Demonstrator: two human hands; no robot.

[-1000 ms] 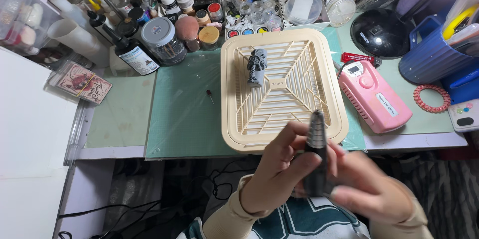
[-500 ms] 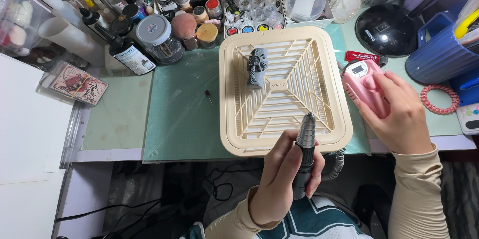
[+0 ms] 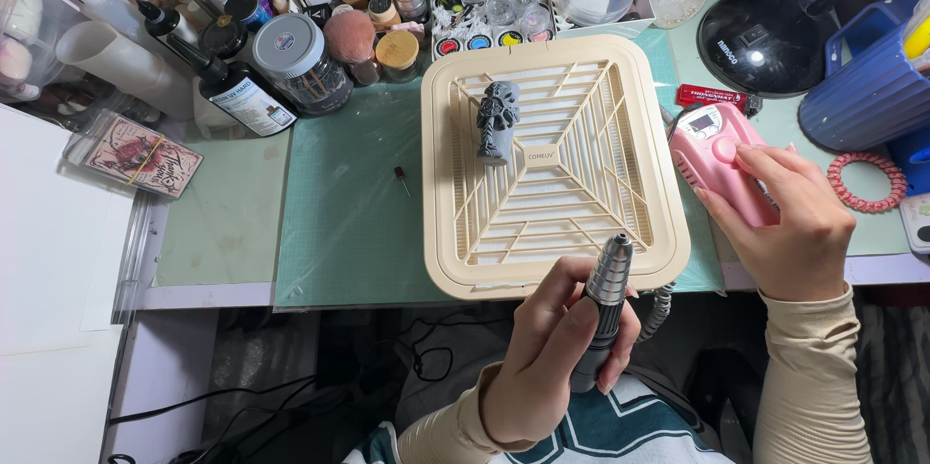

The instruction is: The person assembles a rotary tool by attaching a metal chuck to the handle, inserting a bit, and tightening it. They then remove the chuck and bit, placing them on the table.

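Observation:
My left hand (image 3: pixel 547 353) is wrapped around a grey rotary drill handpiece (image 3: pixel 604 304), held upright just below the desk's front edge. Its coiled cord (image 3: pixel 659 307) runs off to the right. My right hand (image 3: pixel 787 222) rests on a pink control box (image 3: pixel 715 156) to the right of a beige square dust-collector tray (image 3: pixel 455 193), fingers lying over the box's near end. A small grey figurine (image 3: pixel 497 120) lies on the tray's grille, upper left. A tiny drill bit (image 3: pixel 400 178) lies on the green cutting mat (image 3: pixel 349 202).
Bottles, paint pots and jars (image 3: pixel 291 47) crowd the back of the desk. A black dome-shaped device (image 3: pixel 760 38) and a blue ribbed cup (image 3: pixel 872 86) stand at the right, with a red beaded ring (image 3: pixel 865 181). A card pack (image 3: pixel 140 156) lies at the left.
My right hand let go of the handpiece, moved right and settled on the pink control box. My left hand keeps the handpiece, now lower and nearer my body.

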